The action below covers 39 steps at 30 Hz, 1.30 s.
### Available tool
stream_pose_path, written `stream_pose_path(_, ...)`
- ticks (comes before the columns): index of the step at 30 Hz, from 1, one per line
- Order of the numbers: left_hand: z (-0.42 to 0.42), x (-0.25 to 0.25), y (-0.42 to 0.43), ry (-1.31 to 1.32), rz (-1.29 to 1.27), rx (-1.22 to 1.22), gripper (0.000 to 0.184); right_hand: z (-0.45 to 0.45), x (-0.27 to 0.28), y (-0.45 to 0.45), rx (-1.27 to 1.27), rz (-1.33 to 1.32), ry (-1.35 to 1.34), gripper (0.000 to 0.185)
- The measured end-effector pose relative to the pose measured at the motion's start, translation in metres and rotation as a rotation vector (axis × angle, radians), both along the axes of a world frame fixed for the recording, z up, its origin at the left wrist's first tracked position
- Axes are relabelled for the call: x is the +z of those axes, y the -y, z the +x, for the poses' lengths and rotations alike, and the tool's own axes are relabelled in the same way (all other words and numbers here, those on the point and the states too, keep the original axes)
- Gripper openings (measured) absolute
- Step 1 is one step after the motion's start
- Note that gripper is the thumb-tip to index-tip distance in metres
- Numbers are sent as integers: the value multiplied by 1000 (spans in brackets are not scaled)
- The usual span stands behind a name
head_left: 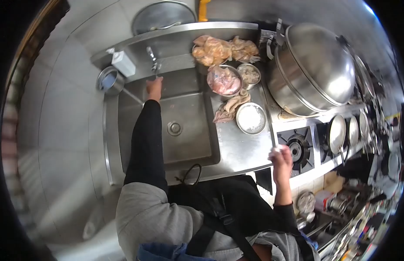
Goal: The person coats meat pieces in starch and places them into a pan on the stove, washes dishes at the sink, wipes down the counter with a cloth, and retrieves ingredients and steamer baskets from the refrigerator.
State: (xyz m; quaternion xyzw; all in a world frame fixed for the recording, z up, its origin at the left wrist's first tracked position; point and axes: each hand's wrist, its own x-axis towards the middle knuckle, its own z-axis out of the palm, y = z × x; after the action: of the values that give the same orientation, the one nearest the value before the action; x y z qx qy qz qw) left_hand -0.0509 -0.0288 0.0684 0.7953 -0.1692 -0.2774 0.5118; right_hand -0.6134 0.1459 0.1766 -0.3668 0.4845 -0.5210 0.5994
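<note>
My left hand [154, 88] reaches over the far part of the steel sink [184, 150], just below the spout of the faucet [154, 65]. Its thumb and fingers look apart; whether they touch the spout is unclear. My right hand [282, 164] is raised at the counter's right edge, near the stove. Its fingers are curled, with something white at the tips that I cannot identify. The closest container to it is a round metal bowl [251, 118] filled with white material. Beside that bowl lies a crumpled beige cloth [230, 107].
Behind the cloth stand a bowl with bagged raw meat [223, 81], a small bowl of pale pieces [249, 75] and bagged food [212, 50]. A large domed steel pot [317, 65] rises at right, beyond a gas burner [295, 150]. A metal pot [110, 81] and white bottle [123, 63] flank the sink's left.
</note>
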Motion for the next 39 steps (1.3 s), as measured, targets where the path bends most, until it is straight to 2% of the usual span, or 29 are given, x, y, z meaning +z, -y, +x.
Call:
stream_pose_path(2,15,-17,16,-539,-275,-41,61,51,-1,5,107,43,-28,15)
stream_pose_path(5,-6,39,24,-884,-499,-401,46,119,-18,28,261,174,-22,14)
stream_pose_path(6,-12,52,26,-746,-471,-366,40,143,-21,40,351,185,8,16)
stream_pose_path(9,-13,79,14,-630,-685,-43,40,219,-44,85,664,332,91,22)
stream_pose_path(11,-12,96,3,-121,-855,-253,44,279,-67,123,803,373,148,22)
stream_pose_path(13,-12,105,-25,-156,-738,-436,47,345,-74,158,822,390,297,21)
stream_pose_path(16,16,90,-64,167,-599,-609,47,429,-78,208,879,317,196,17)
stream_pose_path(17,23,87,-75,115,-568,-541,46,450,-71,216,859,284,125,15)
stream_pose_path(20,36,64,-122,-56,-518,-362,42,493,-73,240,1010,1,-79,16)
stream_pose_path(22,45,32,-143,-118,-498,-267,37,502,-55,245,1090,-547,-797,19)
stream_pose_path(23,46,21,-150,-118,-471,-228,34,508,-61,250,1011,-921,-1066,17)
stream_pose_path(24,44,19,-156,-128,-410,-205,32,514,-64,254,804,-1279,-1342,16)
stream_pose_path(26,40,15,-162,-156,-288,-159,29,514,-65,261,769,-1235,-1390,24)
stream_pose_path(27,40,11,-157,-176,-324,-167,29,511,-62,262,755,-1213,-1413,28)
stream_pose_path(28,36,6,-155,-198,-354,-174,28,503,-60,263,816,-1288,-1451,23)
stream_pose_path(31,25,9,-138,-281,-438,-196,32,493,-72,254,850,-561,-504,18)
stream_pose_path(32,20,14,-128,-311,-463,-207,34,491,-64,246,864,-372,-342,18)
stream_pose_path(34,-2,46,-94,-770,-511,-86,41,473,-31,223,821,10,-13,18)
stream_pose_path(35,-16,54,-75,-1010,-509,-33,44,465,-24,206,662,152,7,30)
stream_pose_path(36,-26,51,-59,-1041,-470,-124,45,451,-38,202,831,116,-9,41)
stream_pose_path(37,-30,45,-42,-1074,-425,-224,47,439,-73,198,913,-221,-233,51)
stream_pose_path(38,-30,34,-22,-1105,-379,-325,48,430,-88,178,771,-46,-12,52)
stream_pose_path(39,-10,-22,4,-1126,-383,-374,39,410,-75,159,686,52,184,52)
